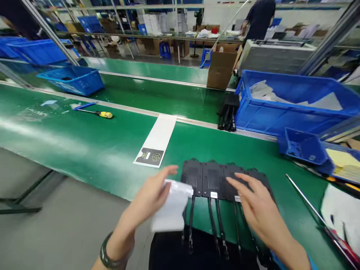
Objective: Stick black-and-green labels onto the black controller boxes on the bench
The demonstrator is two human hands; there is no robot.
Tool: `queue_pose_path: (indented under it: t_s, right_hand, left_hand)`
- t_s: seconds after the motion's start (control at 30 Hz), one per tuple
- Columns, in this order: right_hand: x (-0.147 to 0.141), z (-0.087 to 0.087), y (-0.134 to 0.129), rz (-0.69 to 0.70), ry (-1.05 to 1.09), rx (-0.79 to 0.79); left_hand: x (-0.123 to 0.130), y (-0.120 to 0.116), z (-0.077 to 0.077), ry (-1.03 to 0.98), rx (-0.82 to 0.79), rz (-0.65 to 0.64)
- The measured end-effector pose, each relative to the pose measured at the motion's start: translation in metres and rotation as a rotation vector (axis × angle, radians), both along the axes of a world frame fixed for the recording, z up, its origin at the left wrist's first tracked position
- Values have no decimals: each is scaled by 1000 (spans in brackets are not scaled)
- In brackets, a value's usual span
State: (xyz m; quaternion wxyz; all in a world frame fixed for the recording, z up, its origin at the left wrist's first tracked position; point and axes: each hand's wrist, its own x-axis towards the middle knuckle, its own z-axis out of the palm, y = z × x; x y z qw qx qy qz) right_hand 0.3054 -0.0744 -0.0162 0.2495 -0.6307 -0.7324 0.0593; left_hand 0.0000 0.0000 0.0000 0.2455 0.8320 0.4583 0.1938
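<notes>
My left hand (153, 193) holds a white sheet (170, 212), blurred by motion, between thumb and fingers. The sheet hangs in front of the leftmost of several flat black boxes (213, 176), which lie side by side on the green bench. Each box has slotted vents, and black cables (219, 221) run from the boxes toward the bench's front edge. Small white labels (214, 195) show on the lower edges of some boxes. Over the boxes on the right hovers my right hand (257, 204), fingers apart and holding nothing; it hides part of them.
A white strip with a dark printed end (152, 156) lies left of the boxes. Farther left is a yellow-handled screwdriver (104, 114). A large blue bin (281, 116) stands back right, beside more black boxes (228, 112). A long metal rod (306, 200) lies at right.
</notes>
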Motion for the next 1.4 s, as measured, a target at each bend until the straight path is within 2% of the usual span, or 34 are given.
queue_pose_path:
  t_s: [0.13, 0.2, 0.23, 0.33, 0.4, 0.47, 0.5, 0.6, 0.7, 0.8, 0.87, 0.93, 1.03, 1.13, 1.23, 1.33, 1.4]
  right_hand:
    - [61, 1, -26, -235, 60, -58]
    - [74, -11, -40, -284, -2, -83]
    - [75, -20, -46, -299, -51, -86]
    - [62, -48, -56, -337, -205, -48]
    - [49, -61, -57, -386, -273, -16]
    - [43, -66, -55, -430, -287, 13]
    - [43, -67, -54, -445, -270, 23]
    - [56, -63, -57, -470, -159, 42]
    - [68, -62, -66, -428, -105, 16]
    - [66, -66, -72, -376, -143, -34]
    - [61, -69, -73, -414, -137, -89]
    - [60, -70, -73, -471, -72, -149]
    - [73, -64, -75, -503, 119, -175]
    - [87, -54, -80, -456, 407, -268]
    - [85, -48, -83, -419, 697, -329]
    - [73, -49, -84, -391, 878, -294]
    - [67, -52, -85, -393, 843, -311]
  left_hand:
    - [18, 85, 11, 37, 229, 207]
    - [44, 110, 15, 58, 315, 220]
    - [63, 115, 15, 67, 343, 185]
    - [126, 101, 8, 110, 352, -89]
    - [168, 75, -4, 155, 313, -327]
    - [202, 48, -17, 213, 267, -481]
    - [215, 37, -23, 273, 239, -527]
    - [235, 19, -28, 382, 210, -530]
    - [228, 19, -20, 299, 167, -496]
    - [205, 22, -12, 4, 17, -459]
    - [186, 23, -11, -106, -96, -454]
    - [170, 25, -15, -78, -140, -476]
    - [156, 28, -24, 90, -29, -531]
    - [154, 31, -31, 270, 62, -547]
    - [157, 32, -30, 365, 81, -502]
    - [153, 34, -21, 289, 77, -479]
    - [143, 36, -13, 154, 16, -464]
